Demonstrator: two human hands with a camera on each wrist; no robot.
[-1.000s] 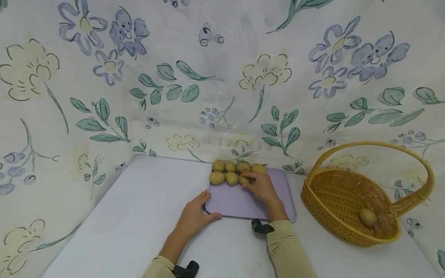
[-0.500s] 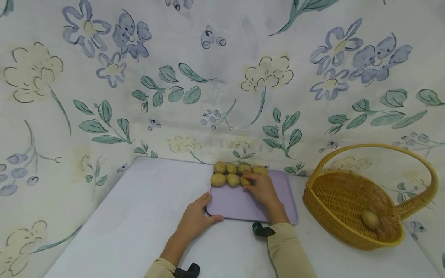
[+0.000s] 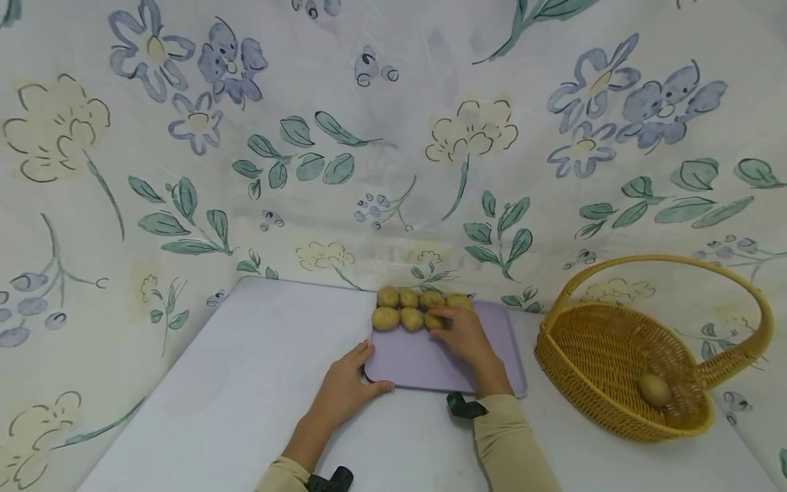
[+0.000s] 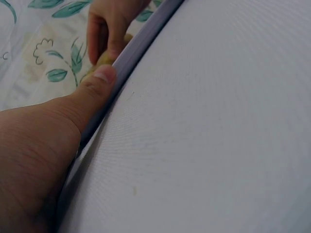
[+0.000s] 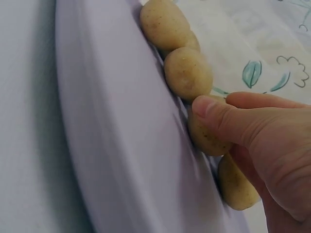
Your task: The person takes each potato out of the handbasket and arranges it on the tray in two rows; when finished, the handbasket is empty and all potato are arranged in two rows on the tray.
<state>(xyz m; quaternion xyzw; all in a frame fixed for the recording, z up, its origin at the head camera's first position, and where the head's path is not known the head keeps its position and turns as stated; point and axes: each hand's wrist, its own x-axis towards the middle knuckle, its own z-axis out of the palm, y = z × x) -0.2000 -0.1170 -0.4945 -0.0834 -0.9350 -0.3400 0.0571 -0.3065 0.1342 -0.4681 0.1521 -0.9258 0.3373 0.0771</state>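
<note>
On a lilac tray (image 3: 412, 359), potatoes (image 3: 385, 318) lie in two rows along its far side, toward the left. My right hand (image 3: 462, 335) pinches the rightmost potato of the nearer row, thumb on its near side; the right wrist view shows this potato (image 5: 209, 133) partly covered by the thumb. Another potato (image 5: 237, 187) lies beyond it, close to the fingers. My left hand (image 3: 346, 388) grips the tray's near left corner, thumb along the front edge and fingers at the left side. In the left wrist view its thumb (image 4: 95, 90) rests against the tray rim (image 4: 133, 53).
To the right of the tray stands a wicker basket (image 3: 605, 403) with a tall arched handle, holding one potato (image 3: 655, 389). Everything rests on a white table (image 3: 246, 383). Behind it hangs a flower-patterned cloth (image 3: 393, 171).
The head view has shifted slightly. Both hands keep their places, the right on the potato and the left at the tray's corner.
</note>
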